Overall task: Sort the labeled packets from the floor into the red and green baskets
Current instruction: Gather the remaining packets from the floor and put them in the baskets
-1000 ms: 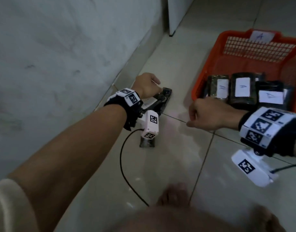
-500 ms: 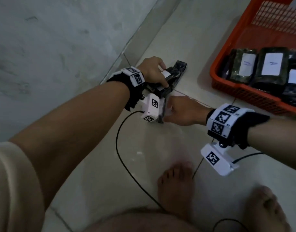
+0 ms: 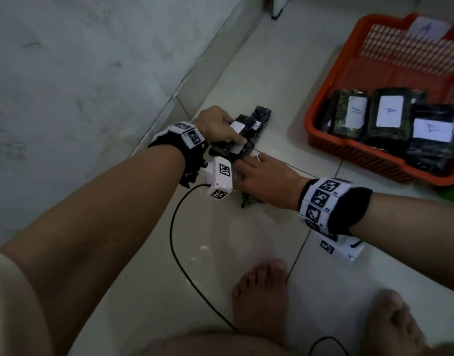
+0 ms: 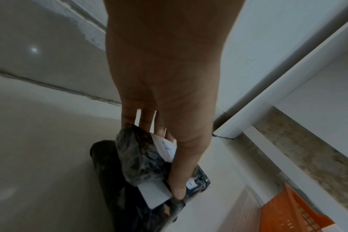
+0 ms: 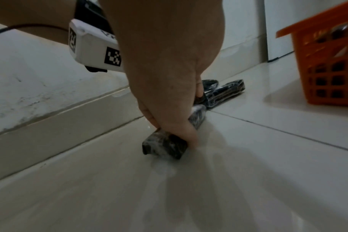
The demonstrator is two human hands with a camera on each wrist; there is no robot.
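Observation:
My left hand (image 3: 231,131) grips a dark packet with a white label (image 3: 246,124) near the wall; in the left wrist view the thumb lies across that packet (image 4: 141,157). More dark packets (image 3: 263,115) lie under and beyond it. My right hand (image 3: 249,170) reaches down beside the left wrist camera, and its fingers and thumb curl round another dark packet (image 5: 165,144) that lies on the floor tiles. The red basket (image 3: 331,73) stands to the right and holds several packets labelled A (image 3: 389,111).
A grey wall with a skirting board (image 3: 169,109) runs close along the left. A black cable (image 3: 174,242) trails over the tiles. Two bare feet (image 3: 259,299) stand at the bottom. A strip of green (image 3: 452,194) shows at the right edge below the red basket.
My right hand has moved left and down from mid-air onto the floor packet and taken hold of it. The left hand has stayed on its packet by the wall.

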